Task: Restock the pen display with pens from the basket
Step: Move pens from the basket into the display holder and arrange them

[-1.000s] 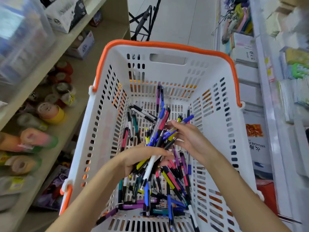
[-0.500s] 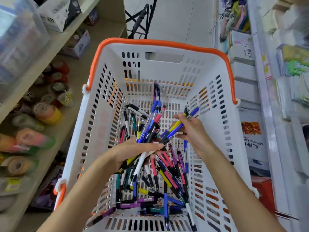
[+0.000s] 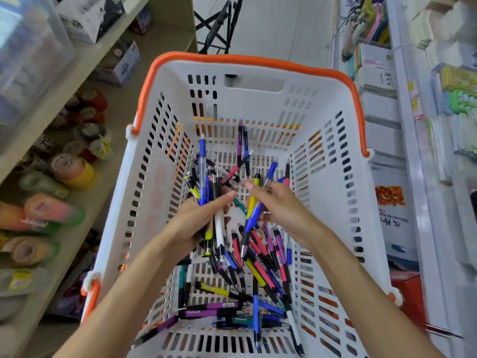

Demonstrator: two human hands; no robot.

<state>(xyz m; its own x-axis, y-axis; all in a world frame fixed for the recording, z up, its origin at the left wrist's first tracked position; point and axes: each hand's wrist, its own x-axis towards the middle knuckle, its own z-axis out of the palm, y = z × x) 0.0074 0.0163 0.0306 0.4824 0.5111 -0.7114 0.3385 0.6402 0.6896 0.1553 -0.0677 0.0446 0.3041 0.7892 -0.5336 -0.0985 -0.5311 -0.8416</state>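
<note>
A white slotted basket (image 3: pixel 154 192) with orange handles fills the middle of the head view. Loose pens (image 3: pixel 260 275) in blue, pink, yellow, purple and black lie heaped on its floor. My left hand (image 3: pixel 196 223) grips an upright bundle of pens (image 3: pixel 206 182), among them a blue one, a white one and yellow ones. My right hand (image 3: pixel 278 205) holds a smaller bunch (image 3: pixel 254 210) with a yellow pen and blue pens, tips pointing down. Both hands hover inside the basket, close together above the heap. No pen display can be made out.
Wooden shelves on the left carry rolls of coloured tape (image 3: pixel 74 171) and cardboard boxes (image 3: pixel 121 65). White shelving on the right holds stationery packs (image 3: pixel 459 99) and a paper pad (image 3: pixel 395 215). A black folding frame (image 3: pixel 219 24) stands on the pale floor beyond the basket.
My left hand has lifted its bundle and turned it more upright. My right hand has drawn its few pens up and toward the left hand. The basket sits slightly lower in view.
</note>
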